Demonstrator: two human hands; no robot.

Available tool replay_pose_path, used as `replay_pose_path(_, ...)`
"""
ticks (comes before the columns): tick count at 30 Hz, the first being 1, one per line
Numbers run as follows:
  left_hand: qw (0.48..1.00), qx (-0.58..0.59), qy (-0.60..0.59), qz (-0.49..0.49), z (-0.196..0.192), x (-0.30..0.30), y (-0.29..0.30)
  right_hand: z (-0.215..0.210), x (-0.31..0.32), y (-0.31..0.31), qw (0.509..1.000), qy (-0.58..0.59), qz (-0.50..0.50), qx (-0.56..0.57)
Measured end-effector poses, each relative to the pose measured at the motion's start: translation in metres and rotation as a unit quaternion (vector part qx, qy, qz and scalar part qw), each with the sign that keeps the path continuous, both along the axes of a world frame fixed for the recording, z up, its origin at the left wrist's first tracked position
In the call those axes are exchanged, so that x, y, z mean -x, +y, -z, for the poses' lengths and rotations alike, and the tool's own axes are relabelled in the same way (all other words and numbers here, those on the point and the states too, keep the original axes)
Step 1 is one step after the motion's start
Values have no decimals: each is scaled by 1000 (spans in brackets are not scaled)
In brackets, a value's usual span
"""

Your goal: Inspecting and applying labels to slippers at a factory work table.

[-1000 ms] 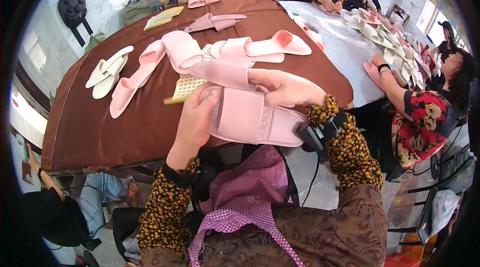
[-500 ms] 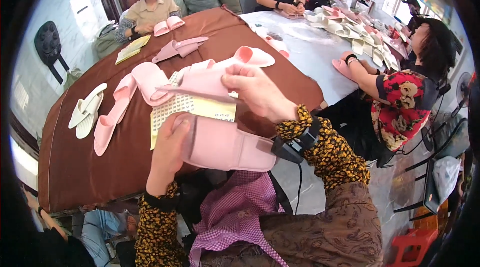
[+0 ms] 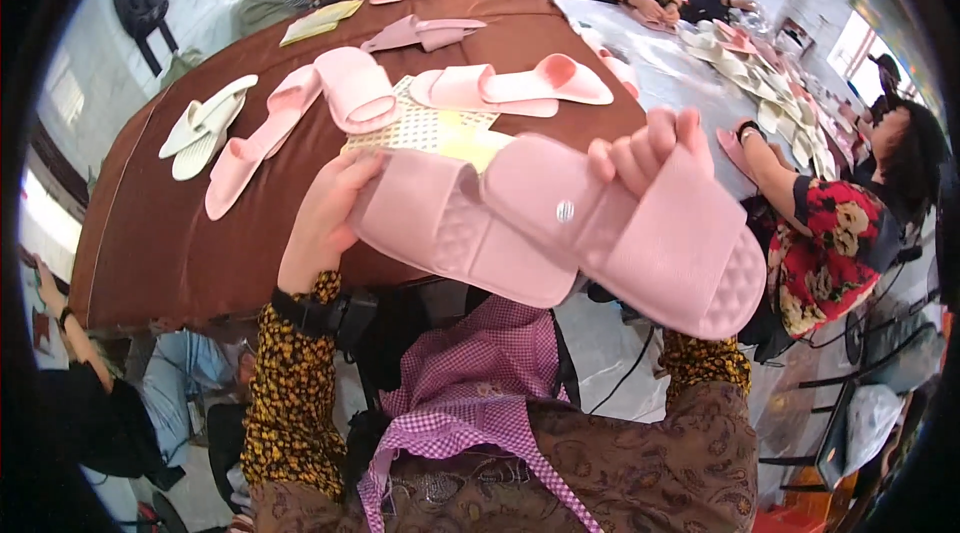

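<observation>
Two dusty-pink slippers hang over the near edge of the brown table (image 3: 140,253), your left hand (image 3: 325,218) clamped on the left slipper (image 3: 462,233) at its toe end and the fingers of your right hand (image 3: 650,145) curled over the right slipper (image 3: 655,245) beside its strap, apparently to keep both footbeds facing you. The right slipper overlaps the left slipper, though whether they touch cannot be told; it also hides your right wrist, its round heel mark is unreadable, and the pair partly covers the label sheet (image 3: 415,125) behind.
</observation>
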State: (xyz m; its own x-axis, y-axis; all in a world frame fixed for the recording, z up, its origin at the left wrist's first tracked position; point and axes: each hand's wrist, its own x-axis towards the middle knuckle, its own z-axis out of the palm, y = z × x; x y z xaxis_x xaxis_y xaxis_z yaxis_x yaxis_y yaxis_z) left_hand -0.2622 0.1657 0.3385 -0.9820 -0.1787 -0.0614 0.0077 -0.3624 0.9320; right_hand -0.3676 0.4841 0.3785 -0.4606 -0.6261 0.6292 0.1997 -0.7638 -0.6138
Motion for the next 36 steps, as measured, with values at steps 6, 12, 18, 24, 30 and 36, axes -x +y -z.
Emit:
replay_pose_path(6,999,-8,-1,31,-4,1,6,32,-31,-18,999,23,-37,-20)
replay_pose_path(12,995,-4,13,97,-7,1,26,32,-36,-39,992,69,18,-104)
replay_pose_path(18,998,26,16,50,-3,-8,38,39,-25,-43,985,141,69,-68)
replay_pose_path(24,999,13,44,-12,8,-11,17,35,-20,-6,972,48,144,-177)
replay_pose_path(30,990,-3,96,-102,9,-13,-4,45,-30,7,947,22,192,-255)
replay_pose_path(36,989,-7,101,-106,7,-16,11,61,-40,-22,935,-35,211,-284)
